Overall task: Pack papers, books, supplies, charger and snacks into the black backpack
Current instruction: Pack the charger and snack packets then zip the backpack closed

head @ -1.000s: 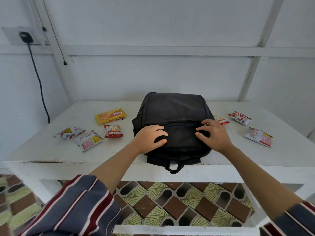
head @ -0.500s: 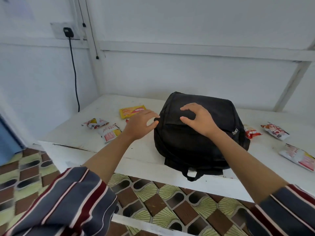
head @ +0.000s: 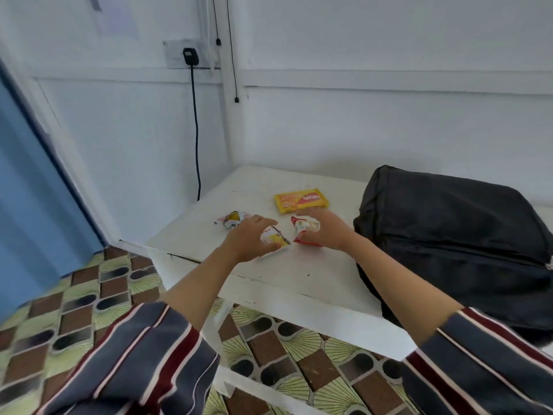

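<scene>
Lying flat at the right end of the white table (head: 299, 274), the black backpack (head: 449, 235) is clear of both hands. Left hand (head: 248, 239): fingers curled over a white-and-yellow snack packet (head: 276, 240) on the tabletop. Right hand (head: 327, 230): fingers and thumb closed round a red-and-white snack packet (head: 304, 230), just beside it. Yellow biscuit packet (head: 300, 200) lies just behind them. A crumpled small packet (head: 231, 220) sits left of the left hand.

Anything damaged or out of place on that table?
The white table has a dark crack along its front left edge, with paint chipped nearby. The black backpack seems to hang over the front edge. Nothing is spilled.
</scene>
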A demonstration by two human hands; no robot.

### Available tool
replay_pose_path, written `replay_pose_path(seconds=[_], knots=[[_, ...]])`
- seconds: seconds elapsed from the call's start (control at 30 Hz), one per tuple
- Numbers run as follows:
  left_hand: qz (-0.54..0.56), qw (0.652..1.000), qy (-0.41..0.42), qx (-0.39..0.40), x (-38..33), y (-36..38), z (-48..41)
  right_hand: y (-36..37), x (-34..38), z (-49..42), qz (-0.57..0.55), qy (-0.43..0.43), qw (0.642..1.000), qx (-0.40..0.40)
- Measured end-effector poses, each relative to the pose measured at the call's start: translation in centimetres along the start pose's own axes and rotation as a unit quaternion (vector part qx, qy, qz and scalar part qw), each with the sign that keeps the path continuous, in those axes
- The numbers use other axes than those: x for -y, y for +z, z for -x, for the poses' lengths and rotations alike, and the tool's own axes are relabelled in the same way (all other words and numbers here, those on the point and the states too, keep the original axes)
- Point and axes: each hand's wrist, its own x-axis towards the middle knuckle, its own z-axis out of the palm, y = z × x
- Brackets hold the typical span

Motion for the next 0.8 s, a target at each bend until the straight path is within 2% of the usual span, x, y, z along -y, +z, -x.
replay_pose_path(seconds=[0.3,0.4,0.8], knots=[[-0.071,0.994,0.004,0.088,1.8,0.8,-1.6,3.7,-1.3,-1.2,0.0,0.076,0.997,0.009],[-0.073,0.992,0.006,0.106,2.4,1.3,-1.6,4.3,-1.5,-0.9,0.011,0.075,0.997,0.007],[-0.025,0.998,0.043,0.046,1.3,0.9,-3.0,2.2,-0.5,-0.5,0.024,0.045,0.998,-0.049]])
